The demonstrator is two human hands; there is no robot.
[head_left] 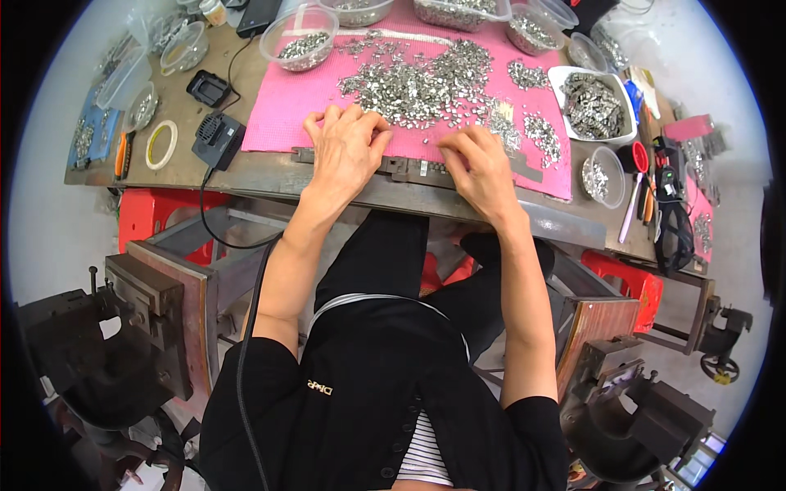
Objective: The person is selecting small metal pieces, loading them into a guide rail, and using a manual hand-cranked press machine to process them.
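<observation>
black short-sleeved cloth top (352,425) lies nearest the camera, two bare forearms reaching from it to a worn, metal-edged bench (565,222). the left hand (344,147) is palm down and half curled, its thumb and fingertips near a narrow dark-grey metal bar (399,168) that lies along the near edge of a pink textured mat (274,110); the right hand (483,168) has thumb and forefinger drawn together beside the same bar. whether either hand pinches anything is too fine to tell. small silvery metal pieces (422,86) lie in a loose heap on the mat just beyond the fingers, with smaller clusters to the right. with the bar so close to the bench edge, a slipping fingertip hold could send a piece down toward the lap. a knuckle brushing the heap might scatter pieces among the clusters, and a black braided cable (243,372) beside the left arm could snag it and jog that hand.
</observation>
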